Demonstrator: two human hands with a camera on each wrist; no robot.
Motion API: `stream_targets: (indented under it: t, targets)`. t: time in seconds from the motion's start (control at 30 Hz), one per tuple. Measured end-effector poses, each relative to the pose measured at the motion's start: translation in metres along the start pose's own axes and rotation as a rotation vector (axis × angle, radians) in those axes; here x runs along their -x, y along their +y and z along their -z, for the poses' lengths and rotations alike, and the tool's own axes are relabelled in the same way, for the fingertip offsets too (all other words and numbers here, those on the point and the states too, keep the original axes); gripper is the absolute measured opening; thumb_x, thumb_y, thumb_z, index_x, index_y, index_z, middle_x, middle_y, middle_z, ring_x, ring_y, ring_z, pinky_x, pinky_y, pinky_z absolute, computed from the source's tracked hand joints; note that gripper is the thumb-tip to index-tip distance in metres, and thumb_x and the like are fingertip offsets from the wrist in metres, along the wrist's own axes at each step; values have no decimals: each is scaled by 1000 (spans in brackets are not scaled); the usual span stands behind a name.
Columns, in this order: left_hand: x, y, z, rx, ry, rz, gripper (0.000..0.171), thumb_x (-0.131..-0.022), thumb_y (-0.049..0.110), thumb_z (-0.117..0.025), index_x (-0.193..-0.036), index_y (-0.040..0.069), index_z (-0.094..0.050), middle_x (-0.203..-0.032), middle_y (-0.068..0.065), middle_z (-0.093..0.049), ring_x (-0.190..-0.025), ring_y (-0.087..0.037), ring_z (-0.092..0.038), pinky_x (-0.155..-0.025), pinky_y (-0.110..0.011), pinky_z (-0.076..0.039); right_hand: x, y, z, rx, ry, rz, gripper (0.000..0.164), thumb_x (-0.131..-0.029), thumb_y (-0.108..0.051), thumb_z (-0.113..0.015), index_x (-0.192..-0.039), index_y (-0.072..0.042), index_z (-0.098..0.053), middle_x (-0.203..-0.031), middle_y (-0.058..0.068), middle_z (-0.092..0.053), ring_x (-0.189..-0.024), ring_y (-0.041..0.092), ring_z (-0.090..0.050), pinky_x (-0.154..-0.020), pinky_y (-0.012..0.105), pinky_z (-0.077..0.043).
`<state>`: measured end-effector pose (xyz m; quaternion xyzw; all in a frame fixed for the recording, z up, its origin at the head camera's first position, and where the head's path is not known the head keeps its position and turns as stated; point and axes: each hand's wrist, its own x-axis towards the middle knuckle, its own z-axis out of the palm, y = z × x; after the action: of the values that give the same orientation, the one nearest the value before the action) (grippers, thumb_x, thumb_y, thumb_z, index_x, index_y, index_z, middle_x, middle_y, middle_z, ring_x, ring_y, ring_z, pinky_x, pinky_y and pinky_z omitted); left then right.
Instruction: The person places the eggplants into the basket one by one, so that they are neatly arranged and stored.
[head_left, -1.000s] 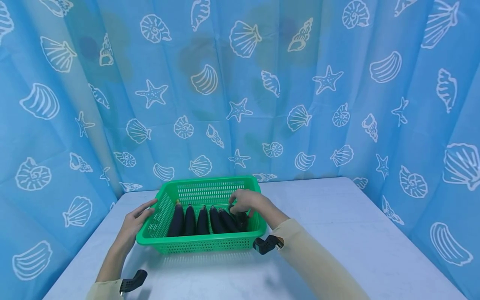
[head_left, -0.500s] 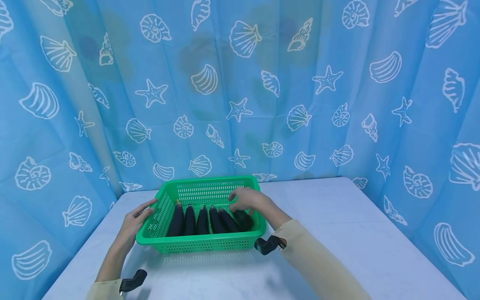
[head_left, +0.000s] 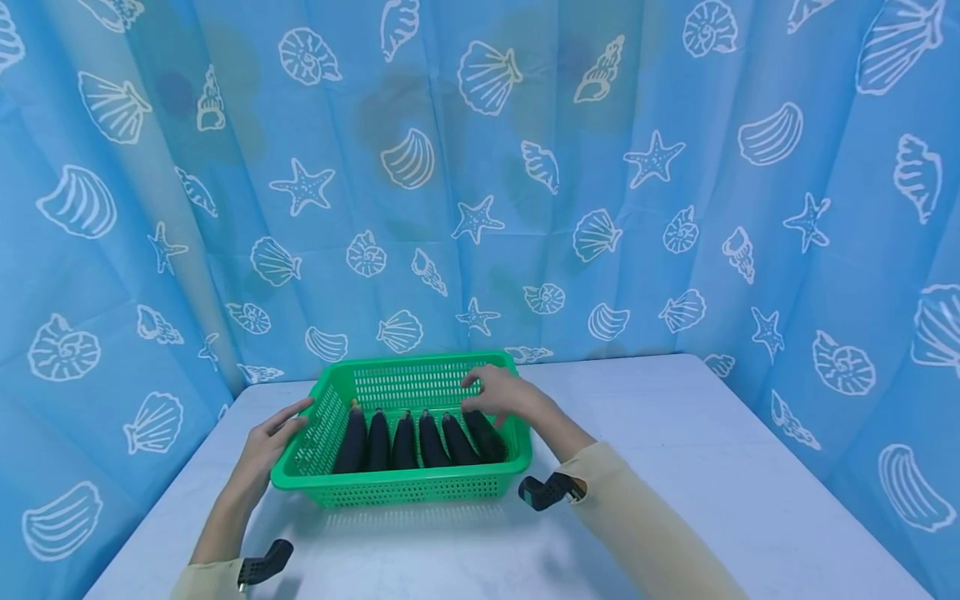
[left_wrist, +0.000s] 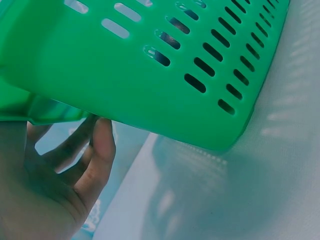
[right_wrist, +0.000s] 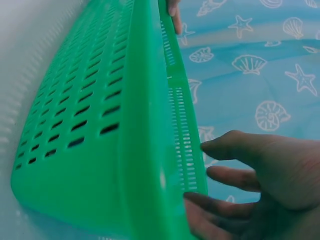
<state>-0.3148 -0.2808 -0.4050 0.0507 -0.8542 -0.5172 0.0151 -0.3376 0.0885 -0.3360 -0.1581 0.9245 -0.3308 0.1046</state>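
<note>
Several dark eggplants lie side by side in a green plastic basket. My left hand holds the basket's left rim; in the left wrist view the thumb meets the rim's edge, and the fingertips are partly hidden behind it. Over the basket's right end is my right hand, its fingers spread and gently bent with nothing between them. Directly below it lies the rightmost eggplant, its top end covered by the fingers. The basket wall hides the eggplants in the right wrist view.
The basket stands on a white table, near its back edge. A blue curtain with white shells and starfish hangs behind and along both sides. Each sleeve carries a black wrist mount, such as the right mount.
The rightmost eggplant has been turned and laid beside the others, then let go. My right hand has risen slightly and shifted right. The left hand stays on the rim.
</note>
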Motion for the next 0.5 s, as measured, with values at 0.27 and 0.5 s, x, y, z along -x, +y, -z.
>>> stream_targets:
  t: [0.27, 0.5]
  targets:
    - [0, 0, 6, -125, -30, -129, 61, -102, 50, -43, -153, 17, -36, -157, -22, -32, -144, -45, -31, -114, -64, -28, 12, 18, 14, -56, 199, 88, 37, -95, -26, -65, -129, -11, -62, -116, 15, -68, -83, 21, -71, -73, 38, -60]
    - [9, 13, 15, -420, 118, -308, 55, -100, 34, -54, -147, 7, -45, -138, -30, -53, -113, -47, -62, -86, -54, -56, 33, 36, 27, 135, 325, 120, 54, -96, -42, -59, -141, -13, -53, -138, 17, -58, -128, 35, -54, -99, 56, -50]
